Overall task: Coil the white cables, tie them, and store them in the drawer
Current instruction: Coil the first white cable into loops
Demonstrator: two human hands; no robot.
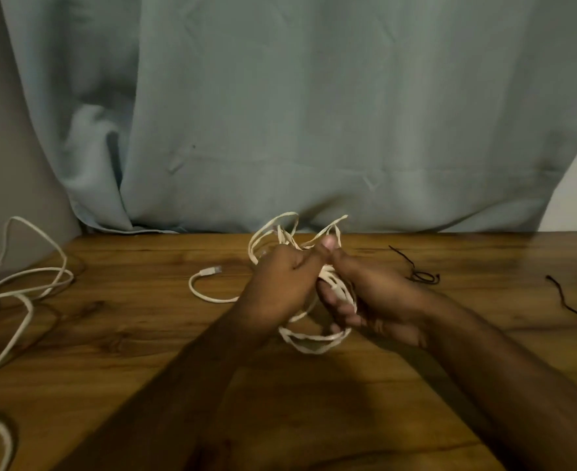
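A flat white cable (314, 341) is gathered into loose loops above the middle of the wooden table (144, 351). My left hand (280, 283) and my right hand (375, 294) both grip the bundle at its waist, thumbs meeting on top. Loops stick out above the hands and hang below them. The cable's free end with its plug (212, 270) trails on the table to the left. A second white cable (25, 283) lies uncoiled at the table's left edge. No drawer is in view.
Two short dark strings lie on the table to the right: one (419, 273) close to my right hand, another (565, 297) further right. A grey-blue curtain (314, 113) hangs behind the table's far edge. Another white cable loop (1, 436) shows at the bottom left.
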